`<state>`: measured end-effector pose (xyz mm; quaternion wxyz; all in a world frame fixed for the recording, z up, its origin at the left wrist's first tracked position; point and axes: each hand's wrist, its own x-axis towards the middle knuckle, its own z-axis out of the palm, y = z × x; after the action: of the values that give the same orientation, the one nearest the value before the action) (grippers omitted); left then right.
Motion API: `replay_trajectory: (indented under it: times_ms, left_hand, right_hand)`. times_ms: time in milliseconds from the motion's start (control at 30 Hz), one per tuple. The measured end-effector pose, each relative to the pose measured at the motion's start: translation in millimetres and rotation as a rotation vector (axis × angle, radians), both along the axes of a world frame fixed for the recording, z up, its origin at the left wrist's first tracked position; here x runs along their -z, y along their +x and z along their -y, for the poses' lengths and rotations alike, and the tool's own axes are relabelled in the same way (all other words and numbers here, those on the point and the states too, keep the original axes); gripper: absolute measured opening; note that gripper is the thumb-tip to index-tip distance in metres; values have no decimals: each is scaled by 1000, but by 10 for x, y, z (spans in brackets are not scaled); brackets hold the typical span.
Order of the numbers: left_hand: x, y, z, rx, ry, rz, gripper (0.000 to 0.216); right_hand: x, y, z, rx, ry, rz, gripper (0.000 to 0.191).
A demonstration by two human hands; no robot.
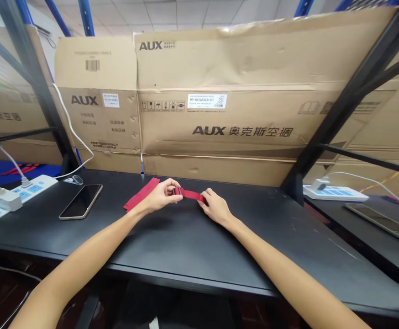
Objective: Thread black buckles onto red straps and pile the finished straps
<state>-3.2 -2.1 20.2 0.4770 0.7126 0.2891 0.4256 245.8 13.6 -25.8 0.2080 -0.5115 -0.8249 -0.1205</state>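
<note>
A red strap point(191, 195) with a dark buckle point(177, 191) stretches between my two hands, just above the black table. My left hand point(161, 196) pinches the buckle end between thumb and fingers. The strap's other end is gripped by my right hand point(216, 206), its fingers closed; that tip is partly hidden by them. Behind my left hand, a flat piece of red fabric point(141, 194) lies on the table, partly covered by the hand and wrist. Whether it joins the strap I cannot tell.
A phone point(81, 201) lies left on the black table point(192, 256), beside a white power strip point(35, 187) with plugs and cables. Large cardboard sheets point(247, 82) stand along the back. Dark slanted frame posts point(350, 87) flank the table; another power strip point(336, 193) sits beyond at right.
</note>
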Motion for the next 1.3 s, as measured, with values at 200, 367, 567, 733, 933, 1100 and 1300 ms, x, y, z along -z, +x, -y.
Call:
replay_trajectory:
  times_ms: [200,367,567,733,933,1100,1300]
  left_hand:
    - [-21,-63,-16,67,-86,33,46]
    - [-6,-54,32,180,-140,-150,36]
    - [-36,31,116,274,-72,-381,31]
    - [-35,36,134,307,2,-447,31]
    - [60,35,105,239,92,-475,36]
    - [114,91,101,193,100,-467,39]
    - [-68,-63,39,172,144,-518,45]
  right_hand:
    - [-9,9,-55,-91,86,-139,14]
    - [-73,-79,55,-202,60,-427,23]
    - [-199,-325,385,-479,-50,-431,42]
    - [-205,-377,490,-533,-17,-292,49]
    - [-187,-353,476,-483,54,-140,43]
    - [-179,-383,460,-434,121,-27,32]
    - [-243,-286,351,-357,133,61,30]
